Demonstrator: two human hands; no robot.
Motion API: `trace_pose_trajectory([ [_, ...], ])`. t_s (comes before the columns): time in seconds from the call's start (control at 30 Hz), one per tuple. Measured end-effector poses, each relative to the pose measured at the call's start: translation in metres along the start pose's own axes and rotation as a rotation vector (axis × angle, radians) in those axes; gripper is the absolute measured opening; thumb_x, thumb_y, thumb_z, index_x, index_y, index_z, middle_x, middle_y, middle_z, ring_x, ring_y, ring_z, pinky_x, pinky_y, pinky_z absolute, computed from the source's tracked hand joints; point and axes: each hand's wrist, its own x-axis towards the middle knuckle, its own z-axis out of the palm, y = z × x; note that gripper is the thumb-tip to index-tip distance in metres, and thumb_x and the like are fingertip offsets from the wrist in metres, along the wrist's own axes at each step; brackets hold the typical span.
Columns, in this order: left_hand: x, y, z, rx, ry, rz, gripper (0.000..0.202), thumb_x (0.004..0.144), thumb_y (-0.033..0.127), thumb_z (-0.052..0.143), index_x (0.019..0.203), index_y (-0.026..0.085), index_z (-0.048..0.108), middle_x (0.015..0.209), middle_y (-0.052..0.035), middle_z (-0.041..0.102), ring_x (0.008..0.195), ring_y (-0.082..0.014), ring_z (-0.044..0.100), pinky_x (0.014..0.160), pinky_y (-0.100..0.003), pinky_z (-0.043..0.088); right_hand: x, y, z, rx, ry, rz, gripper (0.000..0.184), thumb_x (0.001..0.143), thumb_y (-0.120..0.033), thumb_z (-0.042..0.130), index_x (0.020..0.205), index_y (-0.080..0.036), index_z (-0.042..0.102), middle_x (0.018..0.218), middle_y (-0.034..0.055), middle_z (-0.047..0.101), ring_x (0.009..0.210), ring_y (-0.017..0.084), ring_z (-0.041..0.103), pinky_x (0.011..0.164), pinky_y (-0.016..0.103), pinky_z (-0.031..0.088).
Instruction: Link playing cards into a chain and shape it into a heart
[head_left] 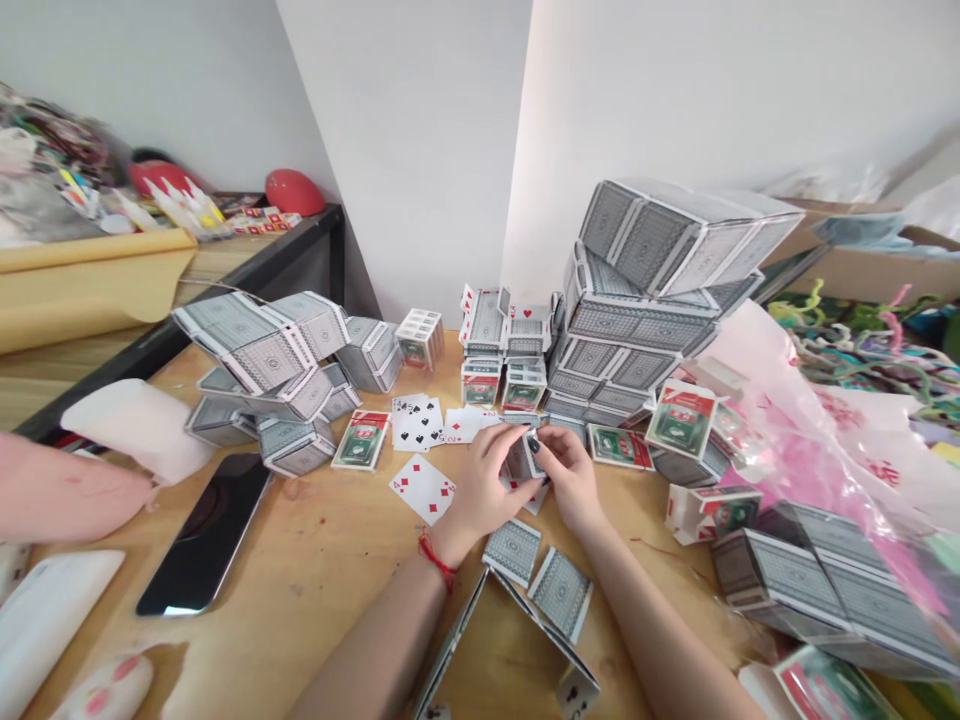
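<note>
My left hand, with a red string at the wrist, and my right hand meet at the middle of the table. Between their fingertips is a small folded playing card piece, partly covered by the fingers. Face-up cards lie left of my hands, among them a four of diamonds and some spades. Nearer me are two face-down cards and a standing frame of joined cards. Just beyond the hands stand card boxes with folded cards on top.
A tall stack of card-built blocks leans at the right, a lower pile at the left. A phone, red-green card boxes and more blocks lie around. Pink plastic covers the right side.
</note>
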Motion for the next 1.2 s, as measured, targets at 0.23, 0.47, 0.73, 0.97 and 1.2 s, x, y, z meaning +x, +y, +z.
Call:
trace_pose_trajectory([
  [0.23,0.0007,0.0007,-0.0019,0.003,-0.003,0.007,0.058,0.069,0.021,0.064,0.122,0.023,0.04,0.119,-0.009,0.047,0.112,-0.0245,0.045,0.095,-0.046,0.04,0.0016,0.0024,-0.0027,-0.02,0.013,0.015,0.025,0.071,-0.04,0.062,0.086,-0.02,0.056,0.081,0.0015,0.058,0.073,0.016,0.054,0.066,0.028,0.044],
  [0.47,0.0015,0.0024,-0.0034,-0.013,-0.011,0.022,0.056,0.07,0.022,0.062,0.122,0.022,0.041,0.119,-0.0099,0.047,0.112,-0.0251,0.045,0.094,-0.046,0.041,0.0029,0.0026,-0.0037,0.016,0.0,0.038,0.025,0.07,-0.04,0.064,0.085,-0.021,0.057,0.081,0.0009,0.059,0.074,0.016,0.054,0.067,0.027,0.043],
  [0.73,0.0009,-0.0003,-0.001,0.002,-0.02,-0.006,0.059,0.067,0.017,0.061,0.123,0.022,0.04,0.12,-0.0096,0.046,0.113,-0.0243,0.046,0.095,-0.044,0.041,0.0018,0.0004,-0.003,0.011,-0.031,0.062,0.024,0.07,-0.039,0.065,0.084,-0.021,0.058,0.079,-0.0001,0.059,0.071,0.015,0.055,0.065,0.026,0.043],
  [0.97,0.0001,-0.0013,0.0005,0.0,-0.027,-0.009,0.059,0.068,0.016,0.06,0.123,0.021,0.038,0.121,-0.0104,0.045,0.114,-0.0244,0.045,0.096,-0.045,0.04,0.0019,-0.0004,-0.0008,0.009,-0.009,0.055,0.024,0.07,-0.039,0.066,0.084,-0.021,0.058,0.08,0.0007,0.06,0.073,0.015,0.055,0.068,0.027,0.044],
  [1.2,0.0006,-0.0008,-0.0003,0.003,-0.017,0.007,0.058,0.069,0.018,0.06,0.123,0.022,0.039,0.119,-0.0105,0.047,0.113,-0.0247,0.045,0.095,-0.046,0.041,0.0008,-0.0005,-0.0001,-0.024,0.006,0.054,0.026,0.07,-0.041,0.065,0.085,-0.021,0.058,0.08,0.0018,0.06,0.072,0.016,0.055,0.061,0.026,0.044],
])
